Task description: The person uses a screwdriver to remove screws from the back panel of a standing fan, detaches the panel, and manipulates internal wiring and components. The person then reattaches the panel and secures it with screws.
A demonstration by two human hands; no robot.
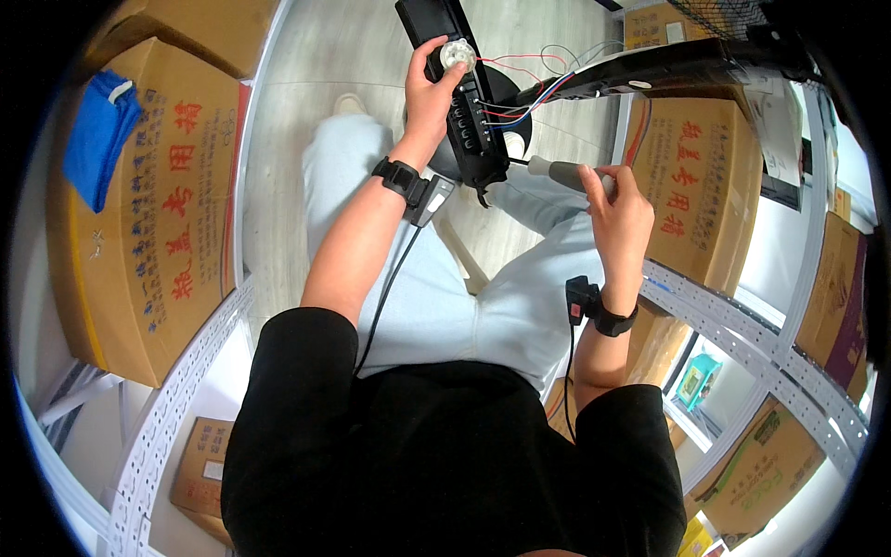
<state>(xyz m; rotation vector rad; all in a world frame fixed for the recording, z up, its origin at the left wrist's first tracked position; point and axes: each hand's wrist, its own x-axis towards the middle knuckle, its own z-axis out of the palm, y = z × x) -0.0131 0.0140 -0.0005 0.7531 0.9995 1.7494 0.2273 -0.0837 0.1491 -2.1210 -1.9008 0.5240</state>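
Note:
My left hand [429, 100] is closed on a round whitish plastic part [456, 52], its thumb on the face and its fingers at the edge. This part lies against a long black plastic housing [480, 160] with a row of round knobs or buttons down its middle. Red, white and blue wires [548, 97] run from the housing to a long black column [640, 72] on the right. In my right hand [620, 215] is a screwdriver [564, 173] with a grey handle, its shaft pointing left near the housing's lower end. Whether its tip touches anything is unclear.
Cardboard boxes [176, 232] stand on a white metal shelf [176, 418] at the left, a blue cloth item [100, 139] on top. More boxes [696, 186] fill racks at the right. A round black base [520, 116] rests on the floor between my legs.

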